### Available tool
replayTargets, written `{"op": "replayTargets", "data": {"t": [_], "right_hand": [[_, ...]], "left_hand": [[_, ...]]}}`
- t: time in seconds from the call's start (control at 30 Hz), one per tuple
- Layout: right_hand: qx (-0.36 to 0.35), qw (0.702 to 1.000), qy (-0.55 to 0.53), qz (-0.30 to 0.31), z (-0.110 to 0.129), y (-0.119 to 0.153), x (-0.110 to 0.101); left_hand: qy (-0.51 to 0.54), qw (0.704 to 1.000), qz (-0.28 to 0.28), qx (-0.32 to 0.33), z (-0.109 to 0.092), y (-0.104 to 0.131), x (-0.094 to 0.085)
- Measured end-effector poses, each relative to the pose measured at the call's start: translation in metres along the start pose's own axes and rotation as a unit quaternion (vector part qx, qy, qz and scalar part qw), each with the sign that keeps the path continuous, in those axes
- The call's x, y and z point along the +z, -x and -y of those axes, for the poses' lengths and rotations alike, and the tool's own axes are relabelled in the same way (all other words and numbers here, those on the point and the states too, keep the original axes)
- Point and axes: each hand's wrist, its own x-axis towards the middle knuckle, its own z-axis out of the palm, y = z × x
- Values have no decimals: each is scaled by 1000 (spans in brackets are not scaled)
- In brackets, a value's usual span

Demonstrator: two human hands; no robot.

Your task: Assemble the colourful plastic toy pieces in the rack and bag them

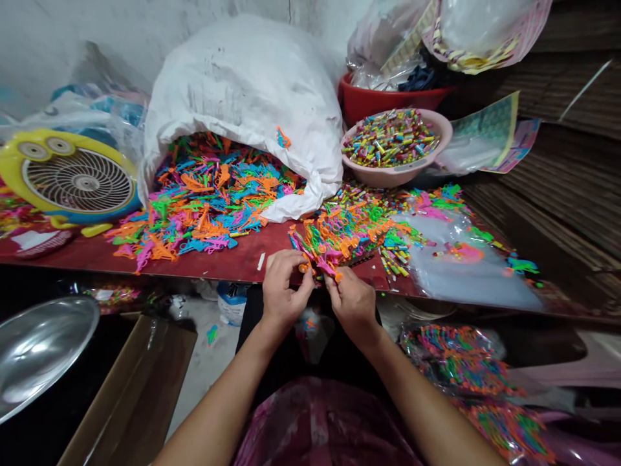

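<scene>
At far left I see a yellow fan (pixel 72 178), then a white sack (pixel 242 84) spilling plastic toy pieces (pixel 194 200). At the red table's (pixel 204 259) front edge my left hand (pixel 284 285) pinches a small orange piece (pixel 303 266); my right hand (pixel 354 301) grips a pink piece (pixel 326 268) just beside it. Right: a pink bowl (pixel 395 173).

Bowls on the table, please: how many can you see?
2. A pink bowl of small coloured pieces stands right of the white sack; a red bowl sits behind it, stuffed with plastic bags. Others may be hidden.
</scene>
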Motion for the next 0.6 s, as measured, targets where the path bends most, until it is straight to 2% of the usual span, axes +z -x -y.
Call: {"op": "replayTargets", "data": {"t": [0.23,0.4,0.6], "right_hand": [[-5,999,34,-3,15,-8,3],[18,1000,7,-9,11,-6,4],[7,1000,5,-6,7,-7,1]], "left_hand": [[-7,1000,9,-1,0,-4,-2],[-49,998,29,-26,-3,-7,-7],[-15,994,95,-49,0,-19,-9]]}}
